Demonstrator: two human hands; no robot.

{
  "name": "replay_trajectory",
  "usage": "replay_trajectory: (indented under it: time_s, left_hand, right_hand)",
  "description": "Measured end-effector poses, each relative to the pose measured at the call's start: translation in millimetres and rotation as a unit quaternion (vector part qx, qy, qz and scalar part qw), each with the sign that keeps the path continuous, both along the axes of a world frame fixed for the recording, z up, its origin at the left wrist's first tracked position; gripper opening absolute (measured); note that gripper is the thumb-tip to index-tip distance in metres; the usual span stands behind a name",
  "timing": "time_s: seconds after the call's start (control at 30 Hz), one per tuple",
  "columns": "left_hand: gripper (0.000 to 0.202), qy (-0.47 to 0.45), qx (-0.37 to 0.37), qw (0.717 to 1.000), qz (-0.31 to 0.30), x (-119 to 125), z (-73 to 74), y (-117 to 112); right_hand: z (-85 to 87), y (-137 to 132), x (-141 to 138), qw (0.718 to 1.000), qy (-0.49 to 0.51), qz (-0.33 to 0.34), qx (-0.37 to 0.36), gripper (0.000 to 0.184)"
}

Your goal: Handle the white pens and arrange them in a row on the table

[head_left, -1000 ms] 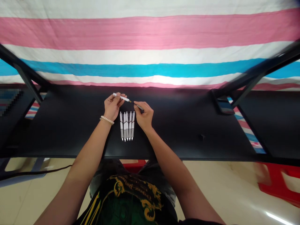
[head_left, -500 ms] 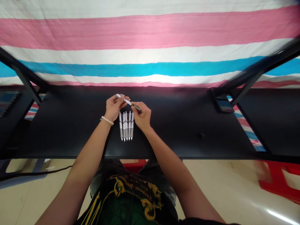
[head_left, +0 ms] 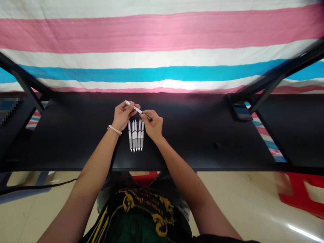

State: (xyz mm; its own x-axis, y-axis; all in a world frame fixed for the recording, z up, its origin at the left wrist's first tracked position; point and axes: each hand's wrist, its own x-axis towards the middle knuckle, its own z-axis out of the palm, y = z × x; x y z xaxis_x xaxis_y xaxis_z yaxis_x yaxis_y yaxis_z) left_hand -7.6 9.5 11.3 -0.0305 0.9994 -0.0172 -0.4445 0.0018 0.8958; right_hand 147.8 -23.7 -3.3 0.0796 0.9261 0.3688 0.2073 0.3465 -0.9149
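A white pen with a grey grip (head_left: 137, 110) is held between both hands, slanting down to the right. My left hand (head_left: 123, 113) is closed on its white upper end, thumb on top. The fingers of my right hand (head_left: 153, 124) pinch the grey grip end. Just below the hands, several like pens (head_left: 136, 135) lie side by side on the black table (head_left: 187, 135), grey grips and silver tips toward me.
A dark phone-like object (head_left: 242, 112) lies at the table's right, by a black metal frame (head_left: 268, 89). A small black item (head_left: 217, 145) rests on the right part. Behind hangs a striped cloth (head_left: 162, 37). A red stool (head_left: 298, 192) stands at right.
Both hands keep hold of the same pen, almost in place. The whole view has shifted very slightly; the row of pens lies unchanged.
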Motion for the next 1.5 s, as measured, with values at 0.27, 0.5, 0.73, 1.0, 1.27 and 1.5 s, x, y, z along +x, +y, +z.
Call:
replay_trajectory:
  time_s: [0.27, 0.5, 0.73, 1.0, 1.27, 1.5]
  left_hand:
    - [0.034, -0.004, 0.024, 1.0, -0.003, -1.1, 0.7, -0.1]
    - [0.029, -0.022, 0.016, 0.999, 0.025, -3.8, -0.9, 3.3]
    - [0.03, -0.033, 0.019, 0.999, 0.021, -4.6, -1.6, 3.5]
    - [0.03, -0.031, 0.028, 0.999, 0.019, -4.4, -1.7, 3.4]
    - [0.029, -0.026, 0.025, 0.999, 0.024, -4.9, -1.8, 3.6]
    - [0.031, -0.021, 0.024, 0.999, 0.027, -4.9, -2.8, 4.4]
  right_hand:
    - [-5.1, 3.0, -2.7, 0.999, 0.035, 0.032, -0.013, 0.034]
    - [-7.3, 5.2, -1.4, 0.999, 0.012, 0.038, -0.032, 0.024]
    - [-7.2, 4.9, -1.1, 0.997, 0.038, 0.051, -0.033, 0.03]
    - [-4.0, 5.3, 0.7, 0.996, 0.059, 0.039, -0.05, 0.031]
    - [-4.9, 3.2, -0.3, 0.996, 0.058, 0.05, -0.047, 0.032]
    - [-6.5, 3.6, 0.9, 0.996, 0.046, 0.065, -0.046, 0.033]
